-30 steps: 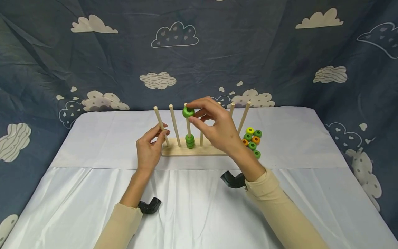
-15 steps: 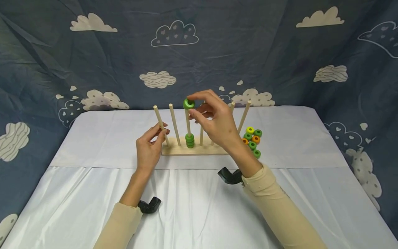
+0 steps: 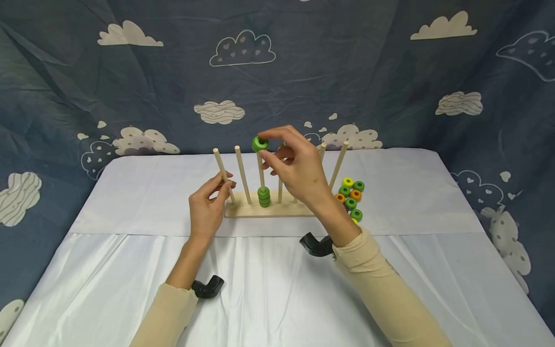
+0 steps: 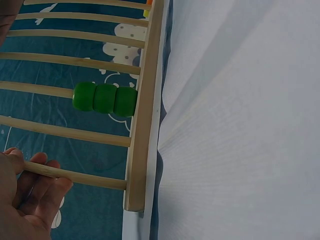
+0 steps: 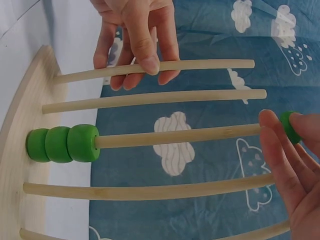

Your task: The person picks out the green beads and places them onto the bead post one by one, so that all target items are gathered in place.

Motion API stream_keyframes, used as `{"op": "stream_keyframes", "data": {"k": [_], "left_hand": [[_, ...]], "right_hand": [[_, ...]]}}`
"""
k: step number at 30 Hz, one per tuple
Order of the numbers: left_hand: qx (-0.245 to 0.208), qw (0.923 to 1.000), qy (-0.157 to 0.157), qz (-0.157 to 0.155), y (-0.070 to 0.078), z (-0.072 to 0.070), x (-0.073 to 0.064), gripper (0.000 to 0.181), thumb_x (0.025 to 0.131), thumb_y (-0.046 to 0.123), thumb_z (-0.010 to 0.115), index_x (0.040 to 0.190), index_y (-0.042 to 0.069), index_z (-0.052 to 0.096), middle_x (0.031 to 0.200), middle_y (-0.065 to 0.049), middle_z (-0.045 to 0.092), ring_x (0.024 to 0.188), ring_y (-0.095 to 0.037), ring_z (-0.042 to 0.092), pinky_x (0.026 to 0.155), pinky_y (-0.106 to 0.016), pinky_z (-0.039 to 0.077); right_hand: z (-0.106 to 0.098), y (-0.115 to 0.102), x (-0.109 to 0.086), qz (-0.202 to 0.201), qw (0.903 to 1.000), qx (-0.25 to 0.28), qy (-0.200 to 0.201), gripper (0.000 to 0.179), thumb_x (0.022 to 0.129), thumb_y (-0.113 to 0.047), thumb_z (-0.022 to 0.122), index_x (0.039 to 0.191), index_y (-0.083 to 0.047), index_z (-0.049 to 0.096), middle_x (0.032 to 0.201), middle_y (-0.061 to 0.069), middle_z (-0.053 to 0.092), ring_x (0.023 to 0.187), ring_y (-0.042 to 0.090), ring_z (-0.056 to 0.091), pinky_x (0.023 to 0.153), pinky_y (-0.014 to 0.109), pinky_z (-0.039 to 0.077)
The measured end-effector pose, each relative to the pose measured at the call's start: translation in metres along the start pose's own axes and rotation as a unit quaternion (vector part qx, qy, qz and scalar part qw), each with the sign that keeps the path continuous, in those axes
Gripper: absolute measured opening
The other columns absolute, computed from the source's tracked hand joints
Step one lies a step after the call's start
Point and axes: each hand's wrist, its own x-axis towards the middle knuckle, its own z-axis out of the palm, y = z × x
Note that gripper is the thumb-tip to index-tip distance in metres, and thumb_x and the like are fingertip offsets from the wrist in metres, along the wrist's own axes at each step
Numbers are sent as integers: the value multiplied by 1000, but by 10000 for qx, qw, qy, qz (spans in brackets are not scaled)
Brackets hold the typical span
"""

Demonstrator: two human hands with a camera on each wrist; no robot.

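Observation:
My left hand (image 3: 206,212) holds the leftmost wooden peg (image 3: 220,164) of the stand between thumb and fingers. My right hand (image 3: 299,164) pinches a green bead (image 3: 260,143) at the top of the third peg (image 3: 261,173). Fingers hide the peg's tip in the right wrist view, so I cannot tell whether the bead is around it. Low on that peg, three green beads (image 5: 62,143) are stacked against the wooden base (image 3: 249,210). The second peg (image 5: 155,98) is bare.
To the right of the base lies a group of loose beads, among them a yellow bead (image 3: 348,182), an orange bead (image 3: 356,194) and a green bead (image 3: 356,214). A white cloth (image 3: 260,289) covers the table. Behind it hangs a dark blue cloud-print curtain (image 3: 277,86).
My right hand has lifted the green bead from just below the third peg's tip to its top, then shifted slightly left. The left hand keeps its hold on the leftmost peg.

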Motion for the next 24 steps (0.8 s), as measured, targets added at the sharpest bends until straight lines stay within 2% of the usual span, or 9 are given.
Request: {"op": "stream_keyframes", "data": {"k": [8, 18, 24], "left_hand": [[-7, 10000, -4, 59, 1, 0, 3, 24, 100, 10, 70, 123, 4, 76, 103, -19, 79, 93, -8, 72, 79, -18, 66], [30, 10000, -28, 12, 2, -1, 2, 23, 101, 10, 69, 121, 3, 76, 103, -19, 79, 94, -16, 74, 79, -16, 65], [-14, 10000, 3, -47, 0, -1, 0, 22, 100, 10, 70, 120, 3, 76, 102, -20, 78, 93, -13, 73, 79, -15, 65]], "right_hand": [[4, 2, 1, 111, 9999, 23, 30, 31, 95, -2, 74, 126, -1, 70, 117, 12, 65, 72, 22, 76, 58, 28, 65], [2, 1, -3, 337, 9994, 4, -19, 29, 97, -4, 73, 126, -2, 70, 118, 10, 64, 76, 20, 76, 62, 35, 67], [1, 0, -5, 400, 9992, 37, -77, 29, 98, -4, 71, 127, -2, 70, 120, 11, 63, 79, 21, 76, 65, 37, 68]]}}
